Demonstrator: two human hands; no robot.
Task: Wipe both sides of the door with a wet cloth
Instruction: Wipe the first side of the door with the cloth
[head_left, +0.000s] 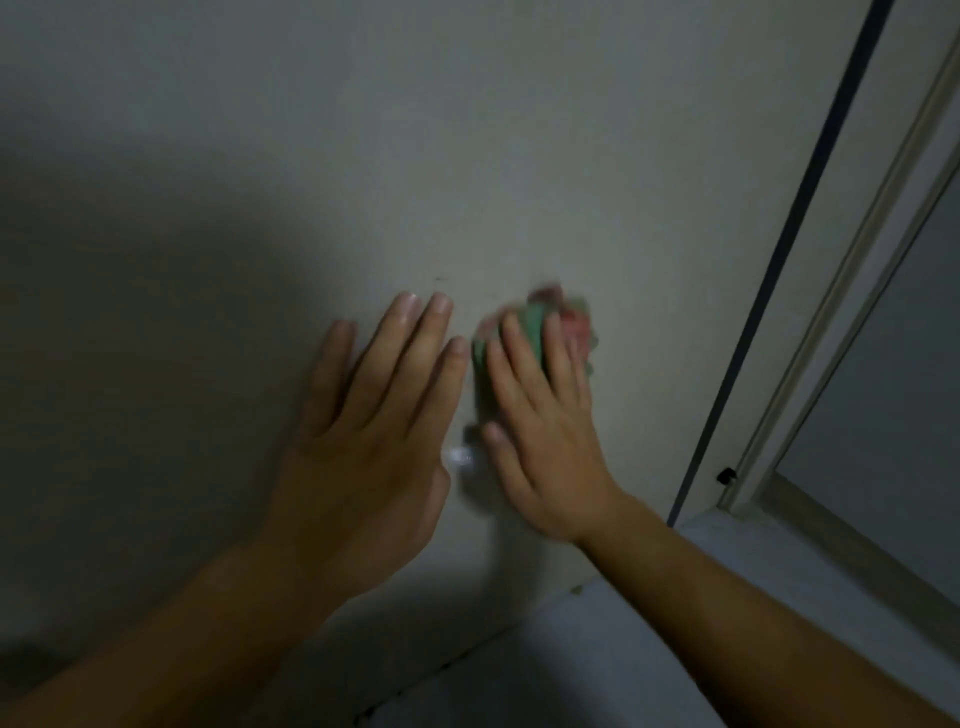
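Green-and-pink cloth (535, 332) under the right hand's (545, 441) straight, spread fingers (519, 358) needs firm overlapping strokes toward the door's (363, 156) right edge; left hand (374, 436) braces flat, fingers straight.

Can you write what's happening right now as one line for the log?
step: wiping door | right hand: presses green-and-pink cloth on door | left hand: flat on door, holding nothing

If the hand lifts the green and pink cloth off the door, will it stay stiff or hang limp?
Probably limp: the cloth is bunched into soft folds under the right hand. It is likely light, since that flat hand alone pins it against the door. Wetness cannot be seen; if wet, it may cling.
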